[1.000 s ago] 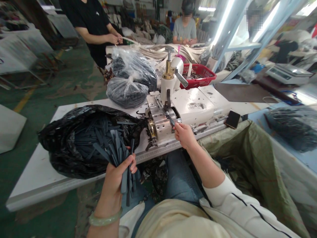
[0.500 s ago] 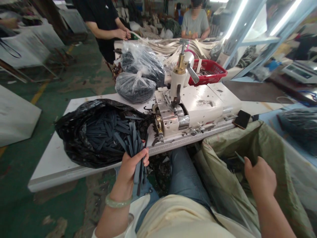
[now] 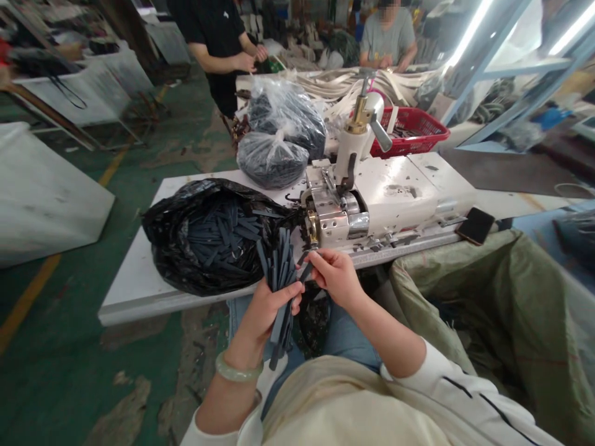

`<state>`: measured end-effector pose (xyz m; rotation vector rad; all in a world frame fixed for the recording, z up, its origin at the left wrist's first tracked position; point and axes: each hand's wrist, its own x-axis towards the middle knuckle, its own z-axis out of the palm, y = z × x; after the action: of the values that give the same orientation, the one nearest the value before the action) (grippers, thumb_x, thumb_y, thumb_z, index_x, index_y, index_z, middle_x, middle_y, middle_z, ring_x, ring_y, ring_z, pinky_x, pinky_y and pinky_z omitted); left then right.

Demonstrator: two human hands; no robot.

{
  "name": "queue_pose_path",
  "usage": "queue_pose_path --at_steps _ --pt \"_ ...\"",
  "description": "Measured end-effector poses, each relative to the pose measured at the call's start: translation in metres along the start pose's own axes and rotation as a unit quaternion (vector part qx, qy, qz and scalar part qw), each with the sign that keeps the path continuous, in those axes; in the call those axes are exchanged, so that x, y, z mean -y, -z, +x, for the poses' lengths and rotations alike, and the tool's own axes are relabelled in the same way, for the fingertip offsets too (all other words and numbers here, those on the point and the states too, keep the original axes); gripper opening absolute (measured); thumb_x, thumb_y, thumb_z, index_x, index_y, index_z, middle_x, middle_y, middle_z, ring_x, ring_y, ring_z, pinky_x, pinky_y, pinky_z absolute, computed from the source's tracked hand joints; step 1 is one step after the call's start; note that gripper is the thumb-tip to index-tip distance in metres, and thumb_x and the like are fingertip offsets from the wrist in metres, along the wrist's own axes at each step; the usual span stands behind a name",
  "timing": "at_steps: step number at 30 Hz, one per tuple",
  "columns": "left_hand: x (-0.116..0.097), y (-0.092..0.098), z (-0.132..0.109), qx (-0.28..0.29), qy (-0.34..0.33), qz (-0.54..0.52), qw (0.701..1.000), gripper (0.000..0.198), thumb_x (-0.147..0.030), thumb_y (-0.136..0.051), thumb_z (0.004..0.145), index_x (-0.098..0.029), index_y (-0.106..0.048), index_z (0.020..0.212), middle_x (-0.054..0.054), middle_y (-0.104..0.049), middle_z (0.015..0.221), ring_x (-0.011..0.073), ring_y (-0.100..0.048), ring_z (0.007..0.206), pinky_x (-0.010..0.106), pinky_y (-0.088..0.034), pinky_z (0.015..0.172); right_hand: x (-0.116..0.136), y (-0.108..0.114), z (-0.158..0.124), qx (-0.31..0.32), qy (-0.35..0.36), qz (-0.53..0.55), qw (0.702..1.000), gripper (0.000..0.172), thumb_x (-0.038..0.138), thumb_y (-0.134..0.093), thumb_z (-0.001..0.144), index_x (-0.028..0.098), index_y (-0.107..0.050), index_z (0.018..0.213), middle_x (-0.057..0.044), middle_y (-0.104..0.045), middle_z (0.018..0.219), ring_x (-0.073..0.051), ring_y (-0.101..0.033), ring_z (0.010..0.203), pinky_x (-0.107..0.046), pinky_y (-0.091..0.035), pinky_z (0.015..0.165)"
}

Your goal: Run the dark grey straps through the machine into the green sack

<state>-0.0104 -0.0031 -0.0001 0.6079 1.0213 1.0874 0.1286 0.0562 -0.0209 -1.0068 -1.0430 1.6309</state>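
Left grip (image 3: 268, 308) clasps strips (image 3: 281, 263); right grip (image 3: 335, 276) pinches one strip (image 3: 305, 271).

Tube lights (image 3: 473, 32) upper R are glaring near-white; bg is looking dim & soft. Metal on machine (image 3: 332, 217) is catching small highlights, clear bags (image 3: 273, 160) are glinting. Inside of sack (image 3: 539, 291) is sinking into shadow. Dk strips (image 3: 280, 267) by fingers (image 3: 322, 266) are showing low contrast. Wide lens is stretching & smearing L/R edges; ctr is reading sharper.

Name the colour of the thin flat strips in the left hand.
The strips are dark blue-grey, clearest in head view.
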Motion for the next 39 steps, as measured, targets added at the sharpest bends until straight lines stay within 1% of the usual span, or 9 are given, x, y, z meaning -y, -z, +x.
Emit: queue_pose_path --at_steps 4,8,13,16,22,27,30,35,39 --pt "-0.003 0.012 -0.002 0.012 -0.004 -0.021 1.000 0.042 -0.021 -0.076 0.067 -0.019 -0.057 0.104 -0.001 -0.058 0.070 0.0058 -0.047 0.046 0.018 -0.037 0.041 0.006 0.017 -0.001 -0.093 0.064 0.056 0.992 0.029 0.045 -0.064 0.079 0.017 -0.064 0.081 0.005 -0.054 0.049 -0.004 -0.037 0.034 -0.015 -0.024 0.032" --pt "-0.001 0.010 0.003 0.031 -0.015 -0.037 0.999 0.041 -0.018 -0.076 0.068 -0.019 -0.057 0.104 0.000 -0.060 0.075 0.0059 -0.048 0.047 0.018 -0.037 0.041 0.009 0.029 -0.006 -0.104 0.081 0.071 0.989 0.026 0.043 -0.065 0.080 0.018 -0.063 0.084 0.004 -0.058 0.052 -0.005 -0.042 0.036 -0.015 -0.028 0.032" --pt "0.003 0.000 0.009 -0.011 -0.044 -0.036 0.998 0.043 -0.019 -0.077 0.066 -0.018 -0.057 0.104 0.001 -0.061 0.076 0.0067 -0.049 0.048 0.020 -0.039 0.041 -0.002 0.029 -0.014 -0.112 0.075 0.064 0.989 0.027 0.045 -0.065 0.079 0.018 -0.063 0.085 0.002 -0.061 0.055 -0.007 -0.048 0.038 -0.016 -0.036 0.033" --pt "0.001 -0.002 0.009 -0.040 -0.073 -0.041 0.996 0.043 -0.018 -0.078 0.064 -0.019 -0.057 0.102 -0.001 -0.060 0.078 0.0064 -0.049 0.047 0.021 -0.039 0.040 -0.006 0.029 -0.018 -0.087 0.057 0.076 0.992 0.028 0.044 -0.066 0.079 0.017 -0.065 0.085 0.000 -0.065 0.058 -0.008 -0.052 0.041 -0.018 -0.043 0.037" --pt "-0.004 0.004 0.007 -0.061 -0.086 -0.033 0.994 0.043 -0.016 -0.077 0.064 -0.019 -0.057 0.102 -0.001 -0.060 0.078 0.0066 -0.049 0.046 0.021 -0.038 0.040 -0.003 0.035 -0.029 0.001 -0.048 0.178 0.983 0.035 0.047 -0.062 0.082 0.013 -0.068 0.089 -0.011 -0.073 0.072 -0.015 -0.065 0.054 -0.022 -0.053 0.046" --pt "-0.006 0.004 0.007 -0.058 -0.085 -0.019 0.994 0.044 -0.016 -0.077 0.063 -0.020 -0.057 0.102 -0.001 -0.060 0.079 0.0072 -0.049 0.047 0.022 -0.039 0.040 -0.003 0.039 -0.032 0.015 -0.093 0.226 0.970 0.037 0.045 -0.059 0.085 0.010 -0.068 0.090 -0.013 -0.073 0.073 -0.014 -0.066 0.053 -0.018 -0.053 0.046" --pt "-0.006 0.002 0.007 -0.052 -0.086 -0.015 0.995 0.042 -0.016 -0.077 0.063 -0.019 -0.057 0.101 -0.002 -0.060 0.078 0.0073 -0.050 0.046 0.022 -0.039 0.039 -0.002 0.043 -0.030 0.017 -0.125 0.252 0.959 0.047 0.052 -0.047 0.090 0.010 -0.067 0.090 -0.013 -0.073 0.071 -0.014 -0.065 0.052 -0.018 -0.052 0.045" --pt "-0.005 0.002 0.009 -0.043 -0.079 -0.005 0.996 0.043 -0.016 -0.077 0.063 -0.019 -0.057 0.101 -0.001 -0.061 0.079 0.0072 -0.050 0.046 0.022 -0.040 0.040 0.003 0.050 -0.030 0.064 -0.178 0.308 0.932 0.073 0.065 -0.017 0.092 0.012 -0.062 0.115 -0.009 -0.072 0.068 -0.012 -0.063 0.050 -0.017 -0.049 0.046" --pt "-0.003 0.004 0.011 -0.046 -0.075 0.007 0.996 0.044 -0.016 -0.077 0.063 -0.019 -0.056 0.102 -0.001 -0.061 0.078 0.0073 -0.050 0.047 0.022 -0.040 0.040 0.007 0.047 -0.030 0.111 -0.226 0.320 0.914 0.072 0.068 -0.014 0.090 0.020 -0.056 0.123 -0.005 -0.071 0.070 -0.010 -0.060 0.049 -0.016 -0.046 0.045"
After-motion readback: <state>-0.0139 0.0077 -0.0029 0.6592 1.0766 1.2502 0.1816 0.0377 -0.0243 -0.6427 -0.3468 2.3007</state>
